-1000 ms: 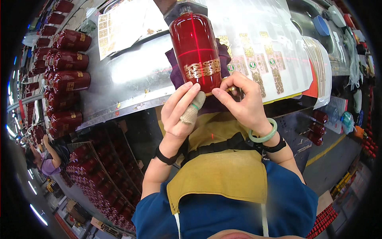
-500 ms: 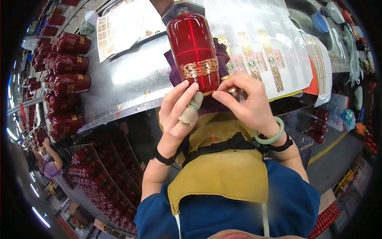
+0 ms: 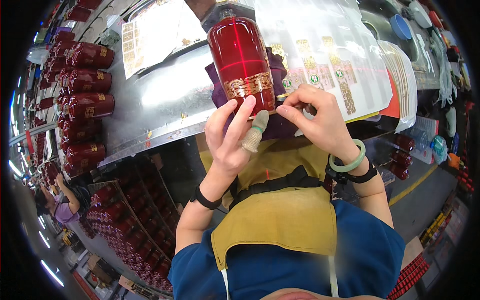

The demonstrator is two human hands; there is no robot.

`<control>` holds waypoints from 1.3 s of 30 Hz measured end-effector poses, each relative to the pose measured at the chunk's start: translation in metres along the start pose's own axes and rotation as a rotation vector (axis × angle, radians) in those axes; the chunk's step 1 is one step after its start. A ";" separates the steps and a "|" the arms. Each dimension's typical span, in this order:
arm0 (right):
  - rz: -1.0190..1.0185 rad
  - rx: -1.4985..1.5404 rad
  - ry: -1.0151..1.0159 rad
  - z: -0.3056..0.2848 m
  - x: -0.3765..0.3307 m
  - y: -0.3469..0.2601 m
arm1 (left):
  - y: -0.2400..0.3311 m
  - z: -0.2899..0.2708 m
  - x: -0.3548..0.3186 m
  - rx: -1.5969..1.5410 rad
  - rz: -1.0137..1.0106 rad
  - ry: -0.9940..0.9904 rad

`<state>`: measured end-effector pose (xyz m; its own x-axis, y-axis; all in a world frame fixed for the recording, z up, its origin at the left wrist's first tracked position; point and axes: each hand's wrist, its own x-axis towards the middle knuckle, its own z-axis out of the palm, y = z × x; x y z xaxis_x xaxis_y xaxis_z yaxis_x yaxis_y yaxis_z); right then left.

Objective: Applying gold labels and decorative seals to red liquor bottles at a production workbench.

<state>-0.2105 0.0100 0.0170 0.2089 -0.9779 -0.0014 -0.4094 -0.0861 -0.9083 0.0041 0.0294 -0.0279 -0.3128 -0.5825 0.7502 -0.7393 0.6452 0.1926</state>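
A dark red glass bottle (image 3: 240,47) with a gold patterned band (image 3: 248,86) lies on a purple cloth (image 3: 216,86), its neck away from me and its base toward me. Red light lines cross its side. My left hand (image 3: 231,137) holds the base end, with two fingertips on the glass and the thumb, in a pale knitted finger cover (image 3: 254,132), against the base. Just right of the base, my right hand (image 3: 320,117) has thumb and forefinger pinched together; what lies between them is too small to make out.
Transparent sheets with gold patterned labels (image 3: 345,95) lie right of the bottle, and a white label sheet (image 3: 150,37) lies left. Several red bottles (image 3: 90,106) stand along the left. A blue bowl (image 3: 400,27) is at the far right. Another person (image 3: 65,210) works at far left.
My right hand has drawn slightly to the right, away from the bottle's base. My left hand has shifted right, its covered thumb swinging toward the base. The bottle has moved very slightly left.
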 end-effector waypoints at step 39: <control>-0.023 -0.002 -0.026 -0.005 0.004 0.000 | 0.002 0.003 -0.016 -0.121 -0.176 0.097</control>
<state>-0.2141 0.0052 0.0194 0.2418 -0.9703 0.0085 -0.4056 -0.1090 -0.9075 0.0059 0.0379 -0.0412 -0.1224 -0.6450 0.7543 -0.6987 0.5957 0.3961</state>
